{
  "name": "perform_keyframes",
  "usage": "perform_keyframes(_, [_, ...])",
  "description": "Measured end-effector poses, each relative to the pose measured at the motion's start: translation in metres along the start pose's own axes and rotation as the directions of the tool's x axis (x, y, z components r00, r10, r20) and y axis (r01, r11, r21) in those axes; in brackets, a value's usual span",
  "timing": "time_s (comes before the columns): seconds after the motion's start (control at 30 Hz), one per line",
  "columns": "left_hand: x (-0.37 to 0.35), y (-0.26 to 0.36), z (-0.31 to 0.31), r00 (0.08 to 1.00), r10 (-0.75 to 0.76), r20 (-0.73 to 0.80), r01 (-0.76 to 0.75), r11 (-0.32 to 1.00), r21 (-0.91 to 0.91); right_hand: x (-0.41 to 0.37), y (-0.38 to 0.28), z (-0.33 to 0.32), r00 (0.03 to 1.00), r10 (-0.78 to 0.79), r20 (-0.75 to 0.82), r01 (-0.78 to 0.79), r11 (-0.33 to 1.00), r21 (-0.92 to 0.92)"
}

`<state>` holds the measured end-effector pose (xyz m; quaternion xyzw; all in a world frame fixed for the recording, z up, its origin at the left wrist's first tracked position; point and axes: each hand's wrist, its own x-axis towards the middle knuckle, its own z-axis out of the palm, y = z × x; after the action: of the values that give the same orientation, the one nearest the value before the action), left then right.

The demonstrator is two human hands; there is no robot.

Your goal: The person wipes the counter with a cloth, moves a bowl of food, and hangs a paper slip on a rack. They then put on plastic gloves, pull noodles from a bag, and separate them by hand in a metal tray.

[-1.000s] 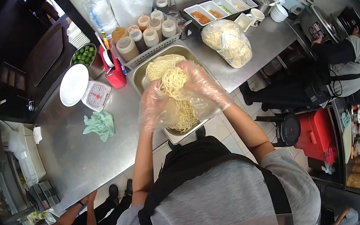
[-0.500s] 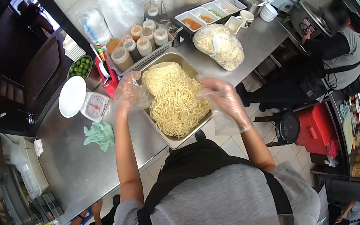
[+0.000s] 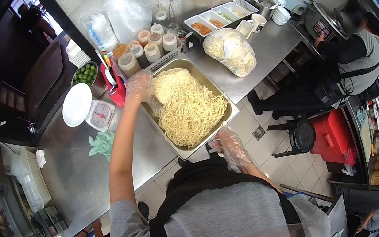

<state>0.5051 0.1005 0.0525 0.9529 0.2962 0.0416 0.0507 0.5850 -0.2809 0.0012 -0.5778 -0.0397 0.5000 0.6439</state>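
A deep metal tray (image 3: 230, 113) holds a heap of yellow noodles (image 3: 191, 113); its near side reaches past the counter's edge. My left hand (image 3: 139, 86), in a clear plastic glove, is closed on the tray's rim at the far left. At the near right side of the tray is my right hand (image 3: 229, 146), also in a loose clear glove. Its fingers curl against the tray's edge, partly hidden by the glove and the rim. A plastic bag of noodles (image 3: 230, 52) rests on the counter to the tray's right.
Sauce bottles (image 3: 152, 51) stand in a grey basket behind the tray. A topping container (image 3: 202, 26) is at the back. Left lie a scale (image 3: 100, 116), a white plate (image 3: 77, 105) and a green cloth (image 3: 102, 146). A co-worker (image 3: 357, 55) stands right, near a black stool (image 3: 302, 135).
My right hand has come down from above the noodles to the tray's near right edge. My left hand has moved onto the far left rim. The tray has turned slightly and shifted right.
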Motion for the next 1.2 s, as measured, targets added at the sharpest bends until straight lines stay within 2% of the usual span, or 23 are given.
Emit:
perform_keyframes(0.1, [0.000,-0.001,0.008,0.999,-0.047,-0.001,0.047,0.999,-0.013,0.019,0.034,-0.013,0.998,-0.062,0.019,0.059,0.987,0.148])
perform_keyframes(0.17, [-0.012,0.015,-0.016,1.000,-0.011,0.009,0.011,1.000,-0.011,0.010,0.021,-0.010,0.992,-0.126,0.022,0.118,0.967,0.226])
perform_keyframes(0.2, [-0.015,0.021,-0.022,1.000,0.006,0.014,-0.006,1.000,-0.006,0.003,0.011,-0.012,0.989,-0.147,0.002,0.145,0.977,0.153])
perform_keyframes(0.23, [-0.013,0.016,-0.006,0.987,-0.136,0.081,0.137,0.990,-0.012,-0.002,0.000,-0.020,0.985,-0.169,-0.014,0.170,0.982,0.081])
perform_keyframes(0.33, [-0.024,0.018,0.010,0.964,-0.093,0.247,0.101,0.995,-0.020,-0.003,-0.017,-0.065,0.985,-0.174,-0.002,0.174,0.984,-0.033])
perform_keyframes(0.43, [-0.060,0.045,-0.010,0.959,-0.098,0.266,0.136,0.982,-0.129,0.006,-0.046,-0.097,0.989,-0.145,0.037,0.149,0.976,-0.157])
perform_keyframes(0.47, [-0.072,0.041,0.002,0.962,-0.102,0.255,0.148,0.975,-0.167,0.009,-0.057,-0.103,0.985,-0.159,0.069,0.170,0.966,-0.196])
perform_keyframes(0.5, [-0.085,0.037,0.014,0.964,-0.107,0.244,0.159,0.966,-0.205,0.014,-0.069,-0.103,0.995,-0.099,0.024,0.101,0.966,-0.238])
perform_keyframes(0.53, [-0.093,0.014,0.060,0.972,-0.118,0.203,0.167,0.955,-0.247,0.020,-0.080,-0.104,0.995,-0.078,0.066,0.093,0.957,-0.276])
perform_keyframes(0.57, [-0.102,0.001,0.084,0.979,-0.131,0.159,0.173,0.942,-0.288,0.034,-0.085,-0.111,0.996,-0.067,0.055,0.083,0.919,-0.386])
perform_keyframes(0.63, [-0.143,0.012,0.063,0.993,-0.016,0.119,0.036,0.985,-0.170,0.059,-0.096,-0.110,0.997,-0.068,0.028,0.071,0.800,-0.595])
perform_keyframes(0.7, [-0.190,0.019,0.060,0.991,-0.090,0.096,0.111,0.963,-0.246,0.084,-0.113,-0.099,0.995,-0.095,0.004,0.063,0.628,-0.776])
perform_keyframes(0.77, [-0.236,0.017,0.078,0.992,-0.080,-0.094,0.023,0.866,-0.500,0.119,-0.117,-0.097,0.957,-0.185,0.223,0.283,0.436,-0.854])
perform_keyframes(0.8, [-0.257,0.018,0.086,0.979,-0.079,-0.190,-0.046,0.818,-0.573,0.134,-0.120,-0.093,0.918,-0.213,0.335,0.390,0.327,-0.861])
perform_keyframes(0.83, [-0.273,0.021,0.089,0.955,-0.071,-0.288,-0.114,0.808,-0.578,0.142,-0.125,-0.080,0.903,-0.228,0.363,0.411,0.217,-0.886])
perform_keyframes(0.87, [-0.290,0.024,0.095,0.972,-0.207,-0.112,0.076,0.726,-0.684,0.146,-0.131,-0.060,0.888,-0.239,0.393,0.425,0.102,-0.899])
perform_keyframes(0.9, [-0.305,0.026,0.100,0.945,-0.317,0.081,0.269,0.609,-0.746,0.152,-0.133,-0.043,0.872,-0.245,0.423,0.433,-0.012,-0.901])
perform_keyframes(0.93, [-0.313,0.029,0.100,0.874,-0.397,0.280,0.455,0.464,-0.760,0.161,-0.135,-0.033,0.871,-0.206,0.446,0.453,-0.014,-0.891])
perform_keyframes(1.0, [-0.320,0.033,0.094,0.837,-0.450,0.311,0.529,0.522,-0.669,0.177,-0.135,-0.016,0.862,-0.124,0.492,0.494,-0.015,-0.869])
perform_keyframes(1.03, [-0.318,0.039,0.079,0.818,-0.478,0.320,0.562,0.547,-0.620,0.184,-0.131,-0.011,0.832,-0.220,0.509,0.502,-0.090,-0.860])
perform_keyframes(1.1, [-0.299,0.061,0.028,0.734,-0.591,0.336,0.676,0.683,-0.275,0.198,-0.121,0.002,0.736,-0.401,0.546,0.492,-0.238,-0.837])
perform_keyframes(1.13, [-0.286,0.067,0.007,0.691,-0.646,0.325,0.702,0.707,-0.085,0.195,-0.127,0.016,0.746,-0.364,0.557,0.538,-0.163,-0.827])
perform_keyframes(1.2, [-0.275,0.063,-0.002,0.823,-0.563,0.076,0.560,0.780,-0.281,0.175,-0.150,0.057,0.763,-0.288,0.579,0.605,0.000,-0.796])
